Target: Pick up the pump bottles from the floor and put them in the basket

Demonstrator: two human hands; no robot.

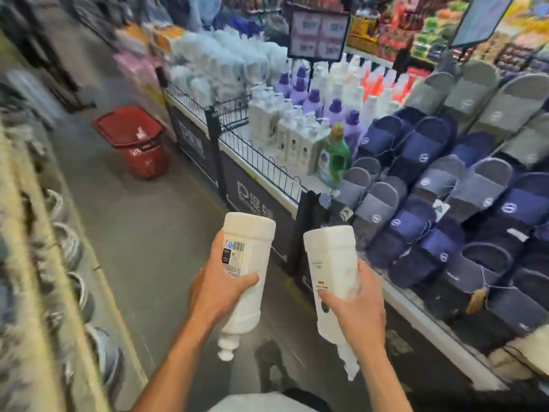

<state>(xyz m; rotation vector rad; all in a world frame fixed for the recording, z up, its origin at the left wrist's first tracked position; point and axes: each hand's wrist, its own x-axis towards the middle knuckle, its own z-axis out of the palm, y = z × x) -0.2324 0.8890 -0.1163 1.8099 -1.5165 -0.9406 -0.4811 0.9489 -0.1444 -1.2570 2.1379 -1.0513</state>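
two inverted pump bottles (248, 233) (329, 251) gripped by left hand (218, 291) and right hand (355, 310); white blur (140, 132) in basket (145, 162), perhaps another.

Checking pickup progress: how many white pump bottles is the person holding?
2. One pump bottle is gripped in the left hand, the second pump bottle in the right hand, both pumps pointing down. More white bottles stand displayed beyond, unheld.

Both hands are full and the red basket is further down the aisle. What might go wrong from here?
1. The left hand and right hand hold the left bottle and right bottle pump-end down; one might slip or drip.
2. The red basket stands on the floor well ahead; a toss from here would probably miss.
3. The right bottle looks close to the slipper display and might knock it.
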